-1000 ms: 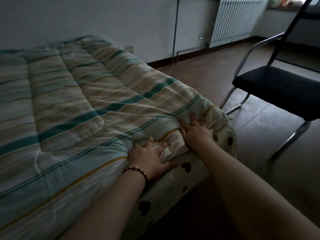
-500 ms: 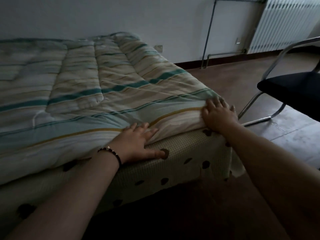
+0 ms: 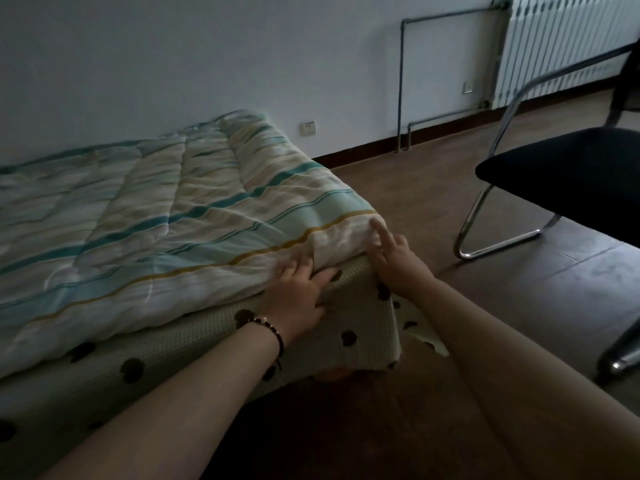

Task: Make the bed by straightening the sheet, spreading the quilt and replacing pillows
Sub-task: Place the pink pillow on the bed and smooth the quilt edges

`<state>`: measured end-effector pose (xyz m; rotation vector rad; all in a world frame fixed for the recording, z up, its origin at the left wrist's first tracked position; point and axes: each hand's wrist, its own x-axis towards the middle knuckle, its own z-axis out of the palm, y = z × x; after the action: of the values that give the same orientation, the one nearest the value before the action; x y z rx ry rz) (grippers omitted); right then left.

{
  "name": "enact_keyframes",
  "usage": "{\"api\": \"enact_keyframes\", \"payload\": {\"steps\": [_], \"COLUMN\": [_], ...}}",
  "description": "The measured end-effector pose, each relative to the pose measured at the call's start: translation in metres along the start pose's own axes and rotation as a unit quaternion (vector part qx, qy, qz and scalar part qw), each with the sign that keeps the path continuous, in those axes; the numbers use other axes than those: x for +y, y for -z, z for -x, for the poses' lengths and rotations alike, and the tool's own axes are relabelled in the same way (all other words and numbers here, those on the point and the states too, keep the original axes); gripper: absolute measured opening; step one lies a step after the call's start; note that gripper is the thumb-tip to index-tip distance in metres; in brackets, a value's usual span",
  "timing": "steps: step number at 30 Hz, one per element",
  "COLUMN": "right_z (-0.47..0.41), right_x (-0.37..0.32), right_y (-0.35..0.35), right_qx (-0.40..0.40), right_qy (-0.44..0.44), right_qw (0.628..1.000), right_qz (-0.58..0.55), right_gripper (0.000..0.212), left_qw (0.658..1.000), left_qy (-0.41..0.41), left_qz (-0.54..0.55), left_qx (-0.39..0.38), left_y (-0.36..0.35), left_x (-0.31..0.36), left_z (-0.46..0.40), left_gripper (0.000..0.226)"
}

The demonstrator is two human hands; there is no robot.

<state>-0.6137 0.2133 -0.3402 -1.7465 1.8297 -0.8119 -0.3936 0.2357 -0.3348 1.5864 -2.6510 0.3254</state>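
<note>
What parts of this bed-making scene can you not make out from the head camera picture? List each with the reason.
- Pillows: none in the head view; the bed's left part is cut off by the frame edge.
- Sheet top: hidden under the quilt.
- Left hand fingertips: blurred against the quilt's edge, so touch or grip is unclear.
- Right hand palm: turned away from the camera.
- Chair back: cut off by the right edge.

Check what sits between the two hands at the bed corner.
Head view: only the folded corner of the striped teal-and-cream quilt lies between the left hand and right hand, above the dotted cream sheet.
</note>
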Motion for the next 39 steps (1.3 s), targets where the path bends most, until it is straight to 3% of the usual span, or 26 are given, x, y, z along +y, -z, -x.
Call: {"api": "enact_keyframes", "payload": {"steps": [2, 4, 10, 14, 19, 23, 25, 27, 29, 31, 35, 37, 39], "right_z": [0.009, 0.018, 0.010, 0.015, 0.020, 0.023, 0.027, 0.028, 0.028, 0.030, 0.026, 0.015, 0.003], "right_x": [0.017, 0.036, 0.085, 0.106, 0.097, 0.080, 0.061, 0.031, -0.009, -0.056, -0.106, -0.118, -0.119], "right_y": [0.002, 0.006, 0.007, 0.015, 0.002, 0.010, 0.015, 0.016, 0.012, -0.005, -0.037, -0.048, -0.057], "right_qx": [0.023, 0.029, -0.008, 0.098, 0.100, 0.093, 0.129, 0.191, 0.226, 0.211, 0.188, 0.153, 0.051], "right_qy": [-0.007, -0.018, 0.010, 0.032, -0.007, -0.048, -0.058, -0.035, 0.040, 0.140, 0.245, 0.228, 0.148], "right_qw": [0.984, 0.971, 0.997, 0.965, 0.955, 0.946, 0.951, 0.959, 0.962, 0.959, 0.940, 0.955, 0.982], "right_qz": [-0.176, -0.236, 0.080, 0.242, 0.277, 0.307, 0.275, 0.206, 0.150, 0.128, 0.144, 0.110, 0.101], "right_gripper": [0.065, 0.062, 0.008, 0.022, 0.022, 0.027, 0.030, 0.040, 0.049, 0.050, 0.044, 0.041, 0.041], "left_qw": [0.997, 0.991, 0.988, 0.991, 0.995, 0.988, 0.985, 0.991, 0.982, 0.978, 0.989, 0.991, 0.992], "left_qy": [0.013, 0.023, 0.020, 0.024, 0.021, -0.019, -0.006, 0.058, 0.125, 0.141, 0.120, 0.106, 0.084], "left_qz": [0.041, 0.068, 0.058, 0.039, 0.061, 0.042, 0.031, 0.063, 0.141, 0.154, 0.079, 0.063, 0.084], "left_qx": [0.059, 0.109, 0.143, 0.122, 0.080, 0.149, 0.168, 0.106, 0.009, 0.012, 0.044, 0.051, 0.036], "left_y": [-0.001, -0.003, -0.010, -0.010, -0.004, 0.003, 0.009, 0.018, 0.023, 0.027, 0.036, 0.035, 0.027], "left_x": [0.012, 0.020, 0.024, 0.027, 0.032, -0.002, -0.021, -0.037, -0.050, -0.064, -0.028, -0.013, -0.021], "left_z": [-0.001, -0.004, -0.007, -0.006, 0.007, 0.023, 0.026, 0.023, 0.019, 0.019, 0.001, -0.002, 0.002], "left_gripper": [0.055, 0.039, 0.035, 0.038, 0.054, 0.059, 0.065, 0.071, 0.063, 0.038, 0.028, 0.026, 0.026]}}
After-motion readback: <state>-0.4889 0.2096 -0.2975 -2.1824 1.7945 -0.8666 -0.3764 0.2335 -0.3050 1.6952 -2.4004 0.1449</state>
